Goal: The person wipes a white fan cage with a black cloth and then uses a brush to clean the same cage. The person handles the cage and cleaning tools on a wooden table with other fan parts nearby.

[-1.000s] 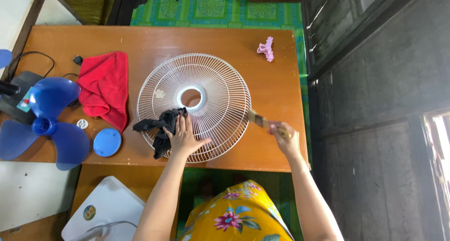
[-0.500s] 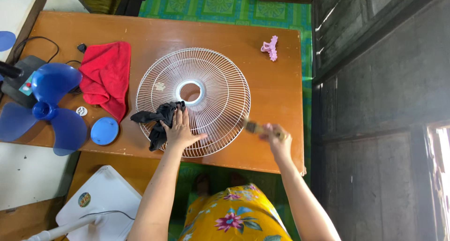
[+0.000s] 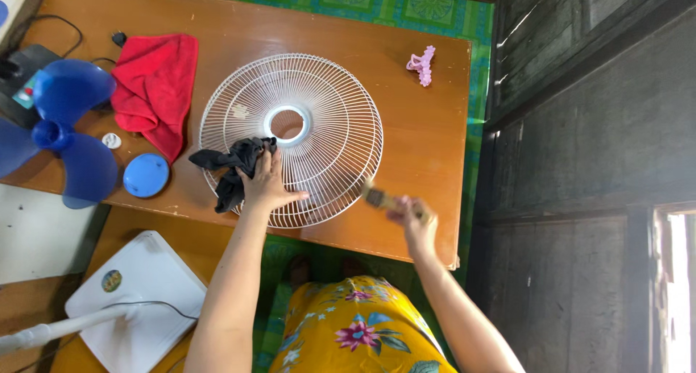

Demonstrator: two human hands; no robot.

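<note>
On the polished brown wooden table [image 3: 420, 119] lies a round white fan guard [image 3: 291, 139], a shallow dome of thin wire spokes fanning out from a ring at its centre; it sits near the table's middle, its near rim close to the near edge. The left hand [image 3: 267, 187] presses flat on the guard's near part, fingers spread rather than curled, their tips resting on a crumpled black cloth [image 3: 230, 168]; the cloth is soft and bunched, draped across the wires and trailing over the rim onto the wood. The right hand [image 3: 411, 219] is closed around the handle of a small paintbrush [image 3: 380, 197]; the brush is blurred, its bristle end pointing at the guard's right rim, touching it or just beside it, and I cannot tell which.

Left of the guard lies a folded red towel [image 3: 154, 87], thick and fuzzy; beside it a smooth blue plastic fan blade [image 3: 61, 130] with rounded lobes, a flat blue round cap [image 3: 146, 175] and a small white knob [image 3: 111, 140]. Near the far right corner rests a pink plastic hair claw [image 3: 422, 64]. Below the table stands a white square fan base [image 3: 138, 300] with a pale pole.
</note>
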